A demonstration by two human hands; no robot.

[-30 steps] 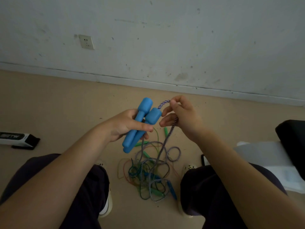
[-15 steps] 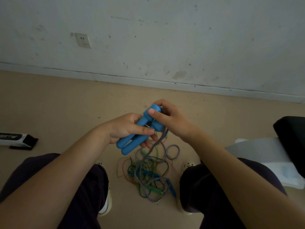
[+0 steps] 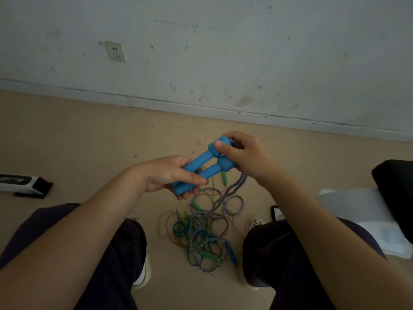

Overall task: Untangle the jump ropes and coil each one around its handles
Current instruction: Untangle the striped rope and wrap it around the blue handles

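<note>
While the left hand [image 3: 172, 175] gripped the paired blue handles [image 3: 201, 166] at their lower ends, the right hand [image 3: 241, 153] pinched their upper heads; the braided rope [image 3: 237, 186] dropped below it to the floor tangle [image 3: 201, 236].

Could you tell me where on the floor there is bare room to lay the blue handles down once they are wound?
Bare floor stretches between the baseboard, the black-and-white box and the hands. Crowded: the rope tangle between the knees, with the blue handles above it, and a phone and white bag to the right.
</note>
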